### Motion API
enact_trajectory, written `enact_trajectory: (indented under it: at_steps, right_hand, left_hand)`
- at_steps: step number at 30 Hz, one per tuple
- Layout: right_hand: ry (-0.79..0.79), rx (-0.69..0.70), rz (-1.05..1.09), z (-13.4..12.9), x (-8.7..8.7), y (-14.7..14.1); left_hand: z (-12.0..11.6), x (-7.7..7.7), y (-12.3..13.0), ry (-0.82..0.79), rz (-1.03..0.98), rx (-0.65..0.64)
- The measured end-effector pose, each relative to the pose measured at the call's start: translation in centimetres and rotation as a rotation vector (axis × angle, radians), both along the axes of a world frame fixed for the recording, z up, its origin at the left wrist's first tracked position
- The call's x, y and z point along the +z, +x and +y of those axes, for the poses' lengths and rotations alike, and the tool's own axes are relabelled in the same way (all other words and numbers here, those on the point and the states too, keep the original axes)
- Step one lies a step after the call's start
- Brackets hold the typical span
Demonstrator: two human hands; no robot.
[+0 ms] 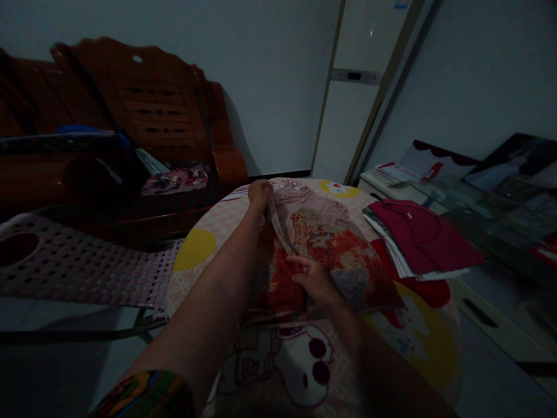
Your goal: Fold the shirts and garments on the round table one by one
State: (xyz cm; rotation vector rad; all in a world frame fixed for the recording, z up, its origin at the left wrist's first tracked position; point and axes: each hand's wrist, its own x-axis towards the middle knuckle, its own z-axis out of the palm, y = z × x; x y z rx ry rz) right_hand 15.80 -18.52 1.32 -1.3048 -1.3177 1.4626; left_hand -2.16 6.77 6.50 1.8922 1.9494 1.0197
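A thin garment [348, 249], pale pink at the top and patterned in red, orange and grey lower down, lies spread on the round table [195, 290]. My left hand [260, 194] pinches its upper left part near the table's far edge, raising a fold of the fabric. Nearer to me, my right hand [313, 278] holds the same fold between thumb and fingers. The fold runs between the two hands, and the left side of the garment lies partly under it.
A folded dark pink garment [413, 232] rests on papers at the table's right edge. Behind are a wooden sofa [152, 104] and a white cabinet-like unit [348, 116]. A woven chair [108, 267] stands left, a glass-topped stand [487, 203] right.
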Motion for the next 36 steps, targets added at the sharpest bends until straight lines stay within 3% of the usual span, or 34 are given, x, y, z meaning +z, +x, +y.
enact_trajectory:
  at_steps: [3, 7, 9, 11, 13, 15, 17, 24, 30, 36]
  right_hand:
    - [-0.063, -0.019, -0.015, 0.2, -0.3, 0.2]
    - [-0.048, -0.014, -0.049, 0.5, -0.9, 0.0]
    - [-0.028, -0.010, -0.063, 0.6, -1.1, 0.0]
    - [-0.014, -0.007, -0.095, 0.7, -1.3, 0.1]
    - [-0.010, -0.006, -0.122, 0.7, -1.3, 0.1]
    - [-0.009, -0.006, -0.129, 0.6, -1.2, 0.0]
    - [-0.011, -0.008, -0.141, 0.6, -1.1, -0.1]
    - [0.000, -0.002, -0.117, 0.4, -0.8, -0.1]
    - [-0.061, 0.170, -0.114, -0.4, -0.1, 0.5]
    - [0.002, 0.154, -0.255, -0.5, 0.4, 0.7]
  left_hand:
    - [0.5, 0.2, 1.2, 0.061, 0.084, -0.055]
    - [0.4, -0.9, 2.4, 0.025, 0.114, -0.379]
    - [0.2, -1.7, 2.5, 0.002, 0.053, -0.452]
    - [0.1, -2.3, 2.1, 0.036, -0.021, -0.349]
    - [-0.2, -2.8, 1.1, 0.036, -0.033, -0.146]
    - [-0.7, -3.3, 0.0, -0.037, 0.015, 0.035]
    - [-1.3, -3.7, -0.9, -0.124, 0.076, 0.109]
    - [-2.6, -4.7, -0.1, -0.180, 0.206, 0.025]
    - [-2.4, -4.9, -0.5, -0.176, 0.217, 0.114]
    - [-2.6, -4.3, -1.1, -0.166, 0.170, 0.124]
